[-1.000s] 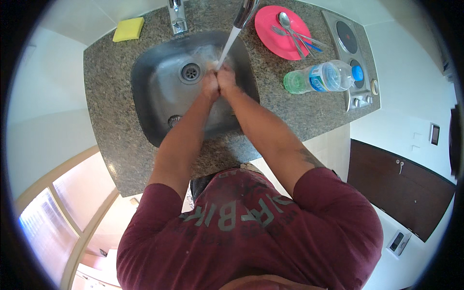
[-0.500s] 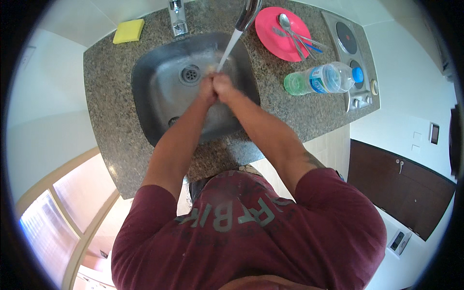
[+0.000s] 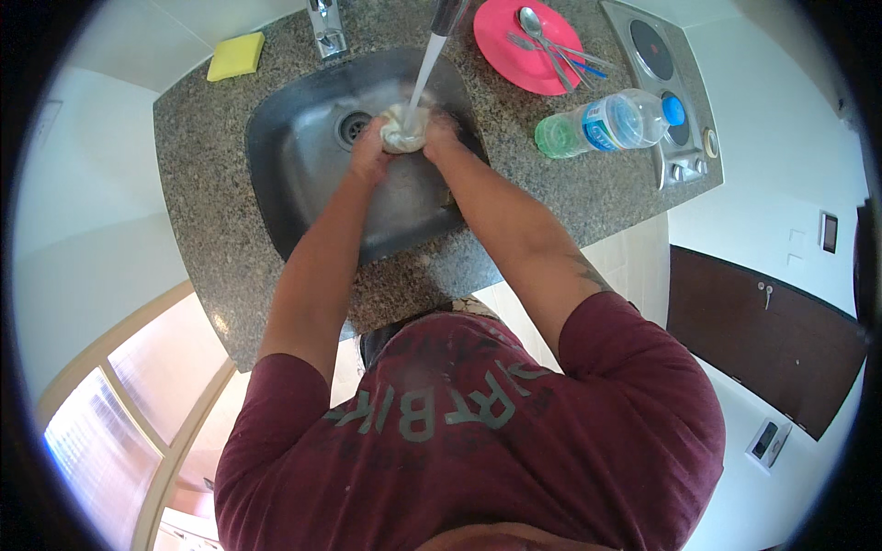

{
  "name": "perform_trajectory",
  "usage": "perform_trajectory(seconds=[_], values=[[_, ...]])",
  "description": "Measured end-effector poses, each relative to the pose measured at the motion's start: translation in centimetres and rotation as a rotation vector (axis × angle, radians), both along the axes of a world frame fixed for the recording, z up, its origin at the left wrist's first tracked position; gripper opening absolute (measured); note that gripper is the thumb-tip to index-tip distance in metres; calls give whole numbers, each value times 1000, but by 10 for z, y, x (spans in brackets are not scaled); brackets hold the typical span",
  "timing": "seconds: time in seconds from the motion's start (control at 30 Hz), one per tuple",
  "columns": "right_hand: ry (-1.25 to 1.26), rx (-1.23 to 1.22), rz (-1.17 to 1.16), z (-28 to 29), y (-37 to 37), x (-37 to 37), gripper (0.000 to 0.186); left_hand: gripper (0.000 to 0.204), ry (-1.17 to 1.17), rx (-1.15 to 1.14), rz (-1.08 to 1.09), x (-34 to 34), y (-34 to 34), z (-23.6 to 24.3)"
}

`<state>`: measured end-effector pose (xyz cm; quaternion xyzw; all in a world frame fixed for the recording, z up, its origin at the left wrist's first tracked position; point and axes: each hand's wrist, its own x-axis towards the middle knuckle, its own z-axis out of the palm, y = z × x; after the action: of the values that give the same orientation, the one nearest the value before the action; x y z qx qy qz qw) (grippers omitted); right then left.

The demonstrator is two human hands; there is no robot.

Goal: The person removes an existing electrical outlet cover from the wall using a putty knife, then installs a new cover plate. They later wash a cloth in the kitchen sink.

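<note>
Both hands are over the steel sink [image 3: 312, 193], under a running stream of water [image 3: 422, 81]. Between them is a bunched, cream-white wet cloth [image 3: 404, 131], and the stream falls onto it. My left hand [image 3: 371, 152] grips the cloth's left side, close to the drain [image 3: 353, 129]. On its right side my right hand [image 3: 441, 134] holds it, fingers curled and partly hidden. The water comes from a dark-ended chrome spout [image 3: 448, 16] at the top edge.
A chrome tap base [image 3: 326, 29] stands behind the sink, with a yellow sponge [image 3: 236, 57] to its left. At the right are a pink plate [image 3: 503, 57] with a spoon [image 3: 530, 22] and other cutlery, a plastic bottle [image 3: 634, 119] lying down, and a two-plate hob [image 3: 634, 18].
My hands have moved apart from being clasped together, and the cream-white cloth now shows spread between them under the water. The whole view has shifted slightly.
</note>
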<state>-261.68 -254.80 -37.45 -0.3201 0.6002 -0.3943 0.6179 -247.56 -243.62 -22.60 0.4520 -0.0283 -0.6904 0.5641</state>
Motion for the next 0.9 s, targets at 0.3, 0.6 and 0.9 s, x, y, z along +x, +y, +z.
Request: perform_trajectory(seconds=[0.3, 0.6, 0.9], values=[[-650, 354, -64, 126, 55, 5, 40, 46, -232, 88, 179, -5, -4, -56], [340, -31, 556, 113, 46, 3, 43, 27, -423, -17, 92, -43, -10, -46], [256, 140, 400, 161, 73, 24, 43, 35, -92, 18, 57, -41, -8, -33]])
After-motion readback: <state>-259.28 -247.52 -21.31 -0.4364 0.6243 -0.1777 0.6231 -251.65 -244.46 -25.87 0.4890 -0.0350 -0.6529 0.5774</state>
